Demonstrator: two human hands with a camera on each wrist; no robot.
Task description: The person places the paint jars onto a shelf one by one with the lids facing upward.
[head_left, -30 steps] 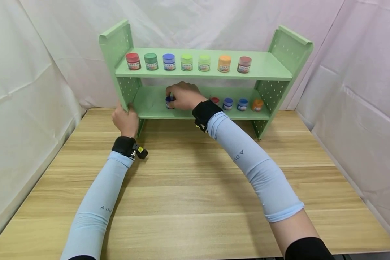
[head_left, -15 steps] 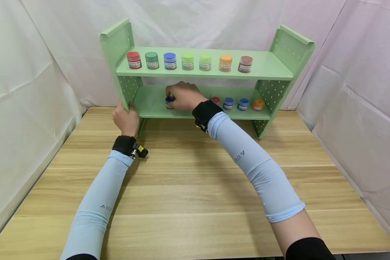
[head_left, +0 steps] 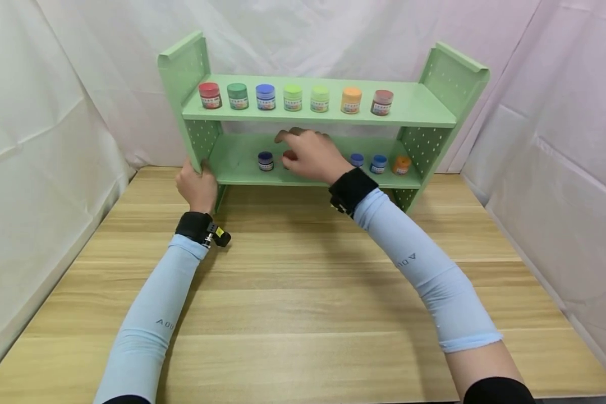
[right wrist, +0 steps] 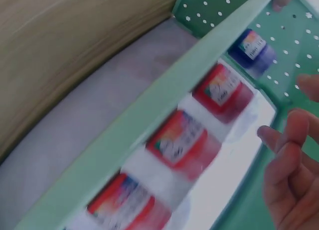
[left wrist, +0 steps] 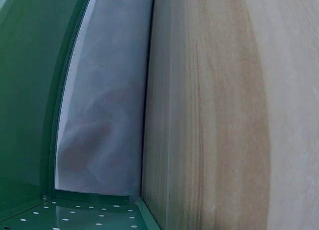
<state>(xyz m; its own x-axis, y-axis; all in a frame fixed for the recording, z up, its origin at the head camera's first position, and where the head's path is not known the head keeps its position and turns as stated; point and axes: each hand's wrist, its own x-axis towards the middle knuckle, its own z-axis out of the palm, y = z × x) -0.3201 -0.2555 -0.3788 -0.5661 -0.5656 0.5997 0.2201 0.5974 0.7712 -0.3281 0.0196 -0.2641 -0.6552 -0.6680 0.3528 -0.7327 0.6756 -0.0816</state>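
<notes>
My left hand (head_left: 197,185) grips the left side panel (head_left: 193,140) of a green two-tier shelf rack near its lower front edge. Over the lower tier, my right hand (head_left: 315,154) hovers with thumb and fingers apart, holding nothing. Left of it stands a dark blue paint jar (head_left: 265,161), upright and untouched. A red paint jar (head_left: 287,159) is partly covered by the thumb. In the right wrist view, the same hand (right wrist: 294,175) is apart from a row of red jars (right wrist: 182,142) and the dark blue jar (right wrist: 253,50). The left wrist view shows no hand.
Several paint jars, including a red one (head_left: 210,96) and an orange one (head_left: 350,100), line the upper tier (head_left: 414,104). On the lower tier's right stand two blue jars and an orange jar (head_left: 401,165). The rack stands on a wooden table (head_left: 303,292) before white curtains.
My right hand has let go of the dark blue jar and moved right, its fingers spreading. The jar stays on the lower tier. My left hand keeps its hold on the rack.
</notes>
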